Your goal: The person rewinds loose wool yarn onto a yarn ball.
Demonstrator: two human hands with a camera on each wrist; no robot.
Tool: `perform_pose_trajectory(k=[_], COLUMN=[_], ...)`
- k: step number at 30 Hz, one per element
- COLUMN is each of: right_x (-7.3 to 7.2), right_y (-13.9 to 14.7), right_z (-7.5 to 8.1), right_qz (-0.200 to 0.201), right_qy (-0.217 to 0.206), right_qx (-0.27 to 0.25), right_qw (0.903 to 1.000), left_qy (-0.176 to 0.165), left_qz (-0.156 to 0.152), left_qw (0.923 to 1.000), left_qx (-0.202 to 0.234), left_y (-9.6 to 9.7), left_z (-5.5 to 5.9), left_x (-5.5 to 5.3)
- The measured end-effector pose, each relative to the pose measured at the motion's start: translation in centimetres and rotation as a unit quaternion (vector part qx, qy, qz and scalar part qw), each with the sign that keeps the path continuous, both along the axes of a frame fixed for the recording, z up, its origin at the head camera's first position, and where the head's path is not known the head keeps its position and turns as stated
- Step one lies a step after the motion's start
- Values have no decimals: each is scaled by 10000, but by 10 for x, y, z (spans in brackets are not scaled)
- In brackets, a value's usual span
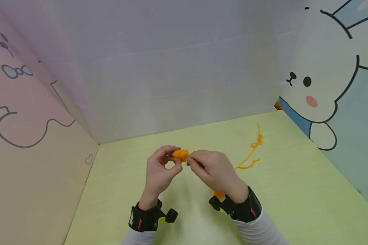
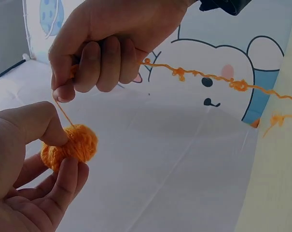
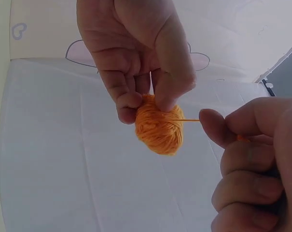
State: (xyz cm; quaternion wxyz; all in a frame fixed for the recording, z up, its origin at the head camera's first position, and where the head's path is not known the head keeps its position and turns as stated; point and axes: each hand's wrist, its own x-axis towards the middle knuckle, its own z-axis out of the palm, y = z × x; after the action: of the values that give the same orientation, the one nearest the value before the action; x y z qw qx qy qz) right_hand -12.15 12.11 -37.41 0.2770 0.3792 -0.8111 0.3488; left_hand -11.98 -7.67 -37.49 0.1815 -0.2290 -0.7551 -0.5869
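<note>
A small ball of orange yarn (image 3: 158,128) is pinched between the thumb and fingers of my left hand (image 1: 162,170). From the ball a short taut strand (image 3: 189,120) runs to my right hand (image 1: 214,170), whose thumb and forefinger pinch it. The right hand's other fingers are curled into the palm, as the left wrist view shows. Out of the far side of that fist trails a knotted length of yarn (image 2: 208,76). Both hands are raised in front of me, close together.
The yarn tail (image 1: 248,156) with knots and a loop reaches across the pale green table (image 1: 294,190) to the right. An orange bit (image 1: 219,194) shows beside my right wrist. A white sheet (image 1: 171,68) stands behind, and printed cartoon panels (image 1: 319,78) flank the table.
</note>
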Motion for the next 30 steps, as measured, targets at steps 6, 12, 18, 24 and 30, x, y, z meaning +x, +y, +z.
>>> perform_pose_trajectory(k=[6,12,18,24,30], right_x=[-3,-5,-5,-4,-6], right_y=[3,4,2,0,-4], right_z=[-1,-2,-4,-6,-10], right_qz=[-320,-428,-393,-380,-513], right_qy=[45,99,-32,-447,-871], right_qx=[-141,-181,-16,139,379], right_qw=[9994,9989,9992,9982,9942], left_qy=[293,516,523,379,165], left_qz=[-641,-1169,-1536,-1887,-2160], left_qw=[9973,9915,9866,9809,9702], left_qx=[-200,-263,-184,266,1086], left_y=[-7,-12,-17,-21,-20], left_z=[-15,-17,-17,-18,-22], left_x=[-5,-5,-2,-2,-2])
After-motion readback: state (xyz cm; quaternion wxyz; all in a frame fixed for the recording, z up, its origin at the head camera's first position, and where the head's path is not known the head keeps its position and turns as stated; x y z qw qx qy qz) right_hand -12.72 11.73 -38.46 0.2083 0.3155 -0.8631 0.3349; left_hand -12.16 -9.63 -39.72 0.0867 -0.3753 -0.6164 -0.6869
